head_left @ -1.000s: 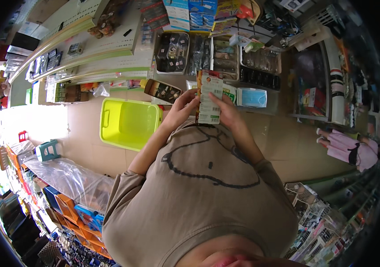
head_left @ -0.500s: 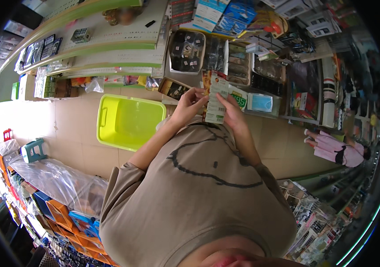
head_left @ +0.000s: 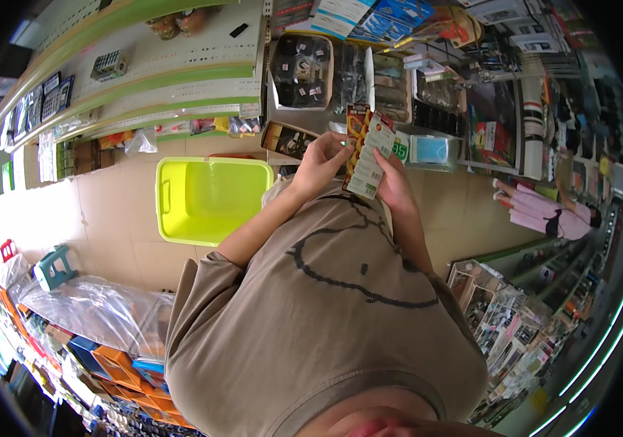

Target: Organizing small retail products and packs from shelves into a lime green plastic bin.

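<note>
My right hand [head_left: 396,180] grips a tall, narrow printed carton [head_left: 371,153] by its right side, the thumb lying on its white, text-covered face. The other visible face is dark red and yellow with a food-like picture. My left hand [head_left: 322,164] is at the carton's left side, fingers bent and fingertips against the picture face. Whether those fingertips pinch anything is hard to make out. The carton is held in front of my chest, leaning a little to the right. Just beyond my left hand is an open brown box [head_left: 287,140] with dark contents.
A lime-green plastic tub [head_left: 213,200] stands on the tiled floor to my left. Ahead are trays of small dark goods [head_left: 303,71] and pale shelves [head_left: 180,87]. A blue pack [head_left: 432,150] lies right of the carton. Another person [head_left: 548,211] is at far right; plastic-covered goods [head_left: 100,309] are behind left.
The carton has turned and now leans right, with more of its red and yellow face showing. Both hands stay on it. The whole view has shifted slightly.
</note>
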